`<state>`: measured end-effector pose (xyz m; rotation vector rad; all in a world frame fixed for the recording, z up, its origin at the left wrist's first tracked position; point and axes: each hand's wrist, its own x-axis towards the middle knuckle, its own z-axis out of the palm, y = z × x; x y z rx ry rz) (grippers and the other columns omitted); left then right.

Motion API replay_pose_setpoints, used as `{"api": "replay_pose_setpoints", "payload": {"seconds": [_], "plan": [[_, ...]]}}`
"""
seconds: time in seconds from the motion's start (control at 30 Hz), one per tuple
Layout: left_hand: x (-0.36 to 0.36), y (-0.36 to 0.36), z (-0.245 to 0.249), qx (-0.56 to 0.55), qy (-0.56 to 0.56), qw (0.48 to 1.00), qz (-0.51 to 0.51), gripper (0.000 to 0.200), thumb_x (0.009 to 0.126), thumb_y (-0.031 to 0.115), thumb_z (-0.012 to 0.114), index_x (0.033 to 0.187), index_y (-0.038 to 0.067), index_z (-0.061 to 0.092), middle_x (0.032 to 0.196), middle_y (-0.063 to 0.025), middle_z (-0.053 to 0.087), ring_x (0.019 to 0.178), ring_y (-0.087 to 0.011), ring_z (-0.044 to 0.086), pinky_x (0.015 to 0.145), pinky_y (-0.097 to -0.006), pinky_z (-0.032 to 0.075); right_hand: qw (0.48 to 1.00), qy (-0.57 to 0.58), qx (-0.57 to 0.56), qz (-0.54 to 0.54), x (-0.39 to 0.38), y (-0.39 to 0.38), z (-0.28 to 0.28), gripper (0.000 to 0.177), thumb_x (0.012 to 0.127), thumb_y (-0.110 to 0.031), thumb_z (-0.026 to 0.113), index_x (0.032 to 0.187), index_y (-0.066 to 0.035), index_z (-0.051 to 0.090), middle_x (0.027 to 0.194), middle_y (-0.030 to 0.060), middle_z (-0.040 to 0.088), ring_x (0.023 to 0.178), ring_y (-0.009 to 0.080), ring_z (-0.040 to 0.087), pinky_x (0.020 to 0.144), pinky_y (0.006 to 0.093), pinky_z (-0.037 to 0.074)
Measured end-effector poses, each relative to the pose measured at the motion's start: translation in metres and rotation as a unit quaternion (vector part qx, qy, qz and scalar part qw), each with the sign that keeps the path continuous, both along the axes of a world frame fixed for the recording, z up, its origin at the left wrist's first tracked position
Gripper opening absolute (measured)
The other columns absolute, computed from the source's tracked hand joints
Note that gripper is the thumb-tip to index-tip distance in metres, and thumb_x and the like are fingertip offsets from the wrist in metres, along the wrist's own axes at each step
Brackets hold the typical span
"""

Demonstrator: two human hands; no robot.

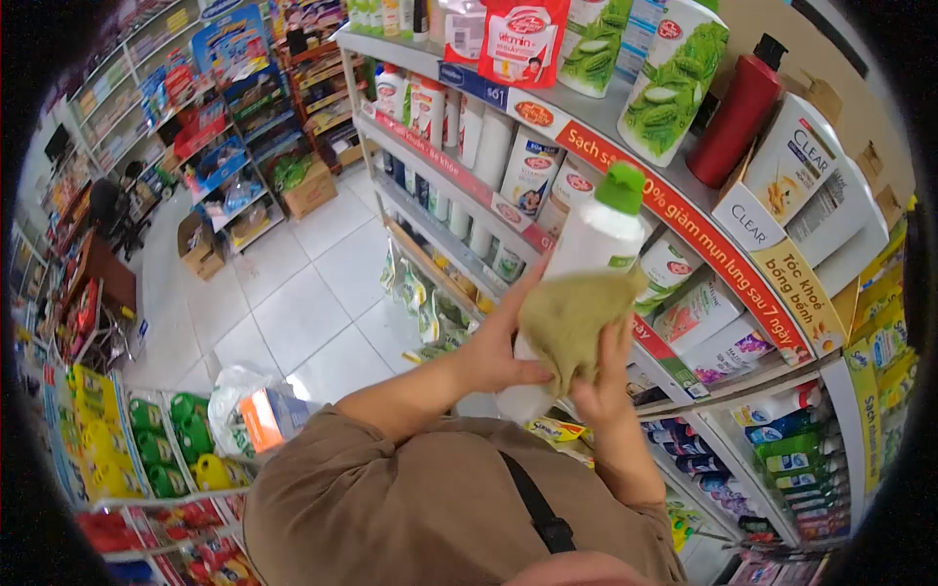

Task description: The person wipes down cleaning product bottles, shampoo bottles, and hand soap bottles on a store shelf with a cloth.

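Observation:
A white bottle point(591, 239) with a green cap is held in front of my chest, tilted, its lower end pointing toward me. My left hand point(500, 344) is wrapped round its side. My right hand point(603, 376) grips an olive-green cloth point(572, 317), which lies against the front of the bottle and covers much of its label. Part of the cloth is bunched between my thumb and fingers. Just beyond the bottle, the shelf holds a red pouch point(521, 41), a white bottle with a green cucumber-like print point(674, 83) and a dark red pump bottle point(738, 117).
Close ahead and right stands a curved shelf unit point(674, 210) with red label strips and a CLEAR display box point(752, 220). Lower right are racks of cleaning bottles point(801, 459). White floor tiles point(313, 293), cartons point(200, 244) and a plastic bag point(234, 400) lie to the left.

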<state>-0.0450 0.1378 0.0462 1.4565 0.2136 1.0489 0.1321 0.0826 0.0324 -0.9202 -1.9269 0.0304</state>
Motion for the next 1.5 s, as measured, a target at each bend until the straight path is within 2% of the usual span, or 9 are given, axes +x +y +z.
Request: {"api": "replay_pose_setpoints", "payload": {"seconds": [0.13,0.3,0.4,0.73,1.0,1.1,1.23,1.37,1.5], "plan": [[0.011,-0.035,0.013,0.016,-0.085,0.991,0.098,0.116,0.063,0.045,0.076,0.14,-0.003,0.003,0.143,-0.0151,0.019,0.133,-0.0225,0.017,0.107,-0.0335,0.012,0.964,0.097,-0.213,0.13,-0.007,-0.046,-0.015,0.082,0.075,-0.037,0.063,0.138,0.0,0.024,0.145,0.0239,0.0,0.134,0.0366,0.015,0.107,0.042,0.013],[0.029,-0.084,-0.018,0.12,-0.091,0.958,0.246,0.103,0.076,0.058,0.057,0.139,-0.005,0.008,0.14,-0.0204,0.021,0.131,-0.0303,0.019,0.105,-0.0389,0.015,0.956,0.115,-0.172,0.209,0.022,-0.06,-0.038,0.07,0.077,-0.044,0.061,0.127,0.001,0.041,0.134,0.0191,0.038,0.127,0.0355,0.03,0.105,0.0435,0.019],[0.028,-0.103,-0.008,0.202,-0.048,0.932,0.299,0.083,0.086,0.055,0.042,0.139,-0.003,0.017,0.137,-0.0226,0.025,0.125,-0.0341,0.027,0.103,-0.041,0.02,0.944,0.164,-0.226,0.176,0.013,-0.086,-0.009,0.075,0.074,-0.051,0.062,0.125,0.001,0.044,0.133,0.0186,0.039,0.126,0.0359,0.032,0.104,0.0452,0.02],[0.057,-0.143,0.003,0.325,0.031,0.859,0.395,0.068,0.088,0.039,0.051,0.136,-0.002,0.028,0.135,-0.0233,0.02,0.12,-0.0335,0.034,0.101,-0.0403,0.025,0.925,0.25,-0.266,0.106,0.029,-0.119,-0.033,0.093,0.055,-0.033,0.083,0.129,-0.003,0.035,0.126,0.0116,0.045,0.115,0.0266,0.044,0.095,0.0398,0.036],[0.061,-0.135,0.011,0.057,-0.011,0.996,0.061,0.082,0.075,0.028,0.068,0.136,-0.001,0.021,0.13,-0.0124,0.035,0.121,-0.0225,0.036,0.1,-0.0339,0.029,0.637,0.591,-0.391,0.304,0.068,-0.144,-0.016,0.083,0.062,-0.025,0.078,0.131,-0.003,0.036,0.127,0.0105,0.047,0.113,0.0217,0.047,0.094,0.037,0.041],[0.072,-0.148,-0.013,-0.133,-0.093,0.986,-0.045,0.082,0.072,0.025,0.067,0.136,0.002,0.021,0.13,-0.0124,0.039,0.121,-0.0226,0.038,0.1,-0.0351,0.031,0.681,0.558,-0.358,0.31,0.08,-0.14,-0.037,0.072,0.071,-0.022,0.072,0.13,-0.001,0.037,0.127,0.0104,0.046,0.115,0.0221,0.046,0.096,0.0354,0.038],[0.074,-0.144,-0.009,-0.227,-0.123,0.962,-0.089,0.079,0.072,0.018,0.064,0.136,0.003,0.02,0.128,-0.0129,0.043,0.118,-0.0245,0.043,0.099,-0.0375,0.034,0.926,0.279,-0.238,0.091,0.086,-0.146,-0.018,0.068,0.073,-0.018,0.071,0.129,0.002,0.037,0.132,0.0132,0.041,0.123,0.0248,0.037,0.102,0.0357,0.028],[0.079,-0.146,-0.008,-0.17,-0.074,0.978,-0.09,0.083,0.07,0.014,0.068,0.136,0.004,0.02,0.128,-0.0123,0.042,0.118,-0.0233,0.042,0.099,-0.0368,0.034,0.984,0.076,-0.155,0.041,0.09,-0.157,0.004,0.07,0.067,-0.02,0.076,0.124,0.001,0.042,0.13,0.0153,0.042,0.124,0.0268,0.034,0.103,0.038,0.025],[0.086,-0.159,-0.011,-0.155,-0.029,0.983,-0.094,0.09,0.067,0.012,0.071,0.139,0.004,0.017,0.13,-0.0113,0.04,0.12,-0.0218,0.04,0.1,-0.0355,0.031,0.962,0.223,-0.096,0.129,0.087,-0.149,0.034,0.061,0.062,-0.03,0.077,0.111,-0.003,0.053,0.127,0.0157,0.045,0.123,0.031,0.037,0.104,0.0437,0.023]]}}
